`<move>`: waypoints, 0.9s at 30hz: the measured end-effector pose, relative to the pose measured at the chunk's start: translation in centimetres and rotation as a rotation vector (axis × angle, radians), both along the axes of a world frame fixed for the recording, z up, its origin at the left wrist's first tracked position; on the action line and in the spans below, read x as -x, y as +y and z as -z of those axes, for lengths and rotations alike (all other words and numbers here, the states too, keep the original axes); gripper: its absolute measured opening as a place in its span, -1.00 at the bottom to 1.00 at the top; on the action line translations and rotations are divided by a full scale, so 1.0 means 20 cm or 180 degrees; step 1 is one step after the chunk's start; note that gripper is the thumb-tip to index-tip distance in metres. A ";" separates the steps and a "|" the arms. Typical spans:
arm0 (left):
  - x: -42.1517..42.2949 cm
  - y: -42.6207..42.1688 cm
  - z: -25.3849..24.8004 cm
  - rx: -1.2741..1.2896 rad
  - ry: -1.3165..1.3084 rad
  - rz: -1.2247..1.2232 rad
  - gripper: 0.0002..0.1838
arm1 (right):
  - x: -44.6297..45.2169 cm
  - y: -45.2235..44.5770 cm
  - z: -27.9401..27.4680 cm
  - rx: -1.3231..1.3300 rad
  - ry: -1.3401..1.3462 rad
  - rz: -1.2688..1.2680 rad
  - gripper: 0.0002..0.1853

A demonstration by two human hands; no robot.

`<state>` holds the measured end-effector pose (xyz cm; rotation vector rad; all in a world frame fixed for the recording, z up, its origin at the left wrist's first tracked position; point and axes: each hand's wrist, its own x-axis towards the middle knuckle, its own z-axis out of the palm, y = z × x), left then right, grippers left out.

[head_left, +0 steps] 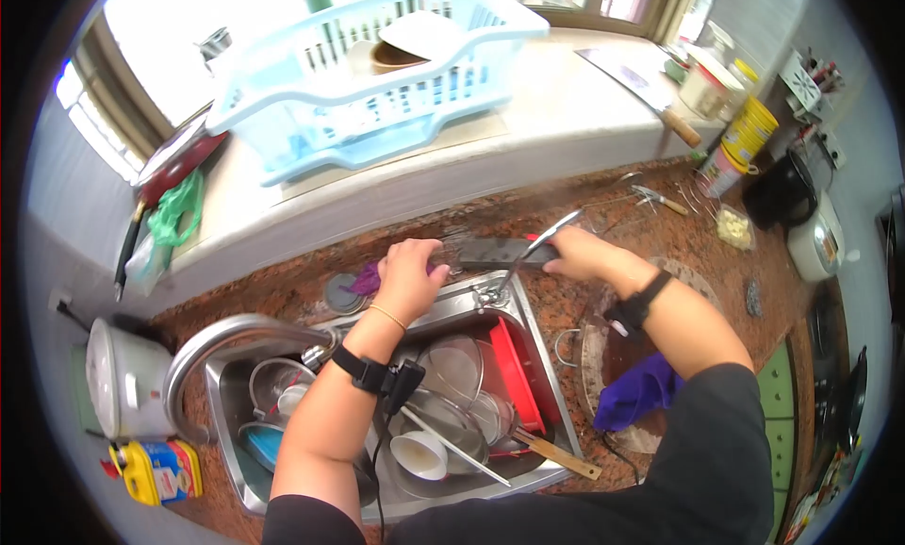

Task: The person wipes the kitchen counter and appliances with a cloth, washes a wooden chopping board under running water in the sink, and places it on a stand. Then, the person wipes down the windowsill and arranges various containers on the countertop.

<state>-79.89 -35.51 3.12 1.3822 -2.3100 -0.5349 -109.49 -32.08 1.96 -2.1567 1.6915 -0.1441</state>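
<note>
My left hand (412, 273) hovers over the back rim of the sink, fingers loosely bent and apart, with nothing visible in them. Beside it lies a purple mesh scrubber (363, 279), partly hidden behind the wrist. A flat dark grey rectangular piece (495, 254) extends between my two hands along the counter behind the sink; its exact kind is unclear. My right hand (586, 260) is closed at its right end. A thin silver spout (551, 227) crosses in front of that piece, and a bit of red shows behind it.
The steel sink (549, 375) holds bowls, lids, a red tray (514, 371) and utensils. A large curved faucet (217, 333) arches over its left side. On the ledge stand a light-blue dish rack (368, 121) and a knife (650, 97). A purple cloth (639, 394) lies right.
</note>
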 end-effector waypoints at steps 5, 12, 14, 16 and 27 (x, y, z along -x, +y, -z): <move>-0.27 0.29 -0.13 -0.0092 0.0633 0.0332 -0.65 | 0.03 0.19 -0.40 -0.1028 0.0383 0.0515 -0.64; -0.66 0.80 -0.21 -0.1111 0.0428 0.1003 -0.61 | 0.04 0.51 -0.80 -0.0360 0.1803 0.0349 -0.58; -0.77 0.89 -0.23 -0.1218 0.0515 0.1068 -0.60 | 0.07 0.59 -0.90 -0.0303 0.1431 0.0303 -0.57; -0.90 0.97 -0.22 -0.1461 0.0823 0.1121 -0.59 | -0.03 0.67 -0.99 0.0086 0.1442 0.0427 -0.56; -1.57 1.24 -0.29 -0.1342 0.1268 0.0435 -0.64 | -0.68 0.70 -1.16 -0.0060 0.0878 -0.0122 -0.56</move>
